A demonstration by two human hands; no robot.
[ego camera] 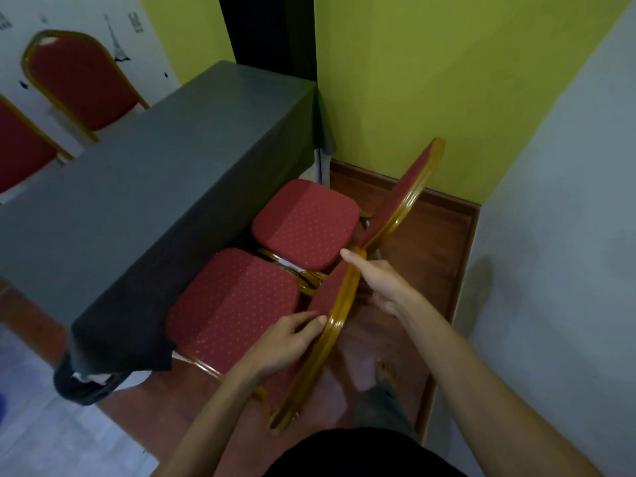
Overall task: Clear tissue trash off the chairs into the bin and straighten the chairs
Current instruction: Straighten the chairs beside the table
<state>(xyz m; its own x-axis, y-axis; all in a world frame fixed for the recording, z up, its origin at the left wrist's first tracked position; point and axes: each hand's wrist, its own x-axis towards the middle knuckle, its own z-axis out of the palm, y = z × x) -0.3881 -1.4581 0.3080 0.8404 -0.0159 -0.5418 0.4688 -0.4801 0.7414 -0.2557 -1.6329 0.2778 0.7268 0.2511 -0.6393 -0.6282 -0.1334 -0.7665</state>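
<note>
I stand behind the near chair (237, 304), tucked beside the table (155, 187), its seat facing the table and its backrest running parallel to the table edge. My left hand (285, 342) and right hand (378, 284) both grasp the backrest frame; I should push evenly to keep it square with the far chair (306, 223).
</note>
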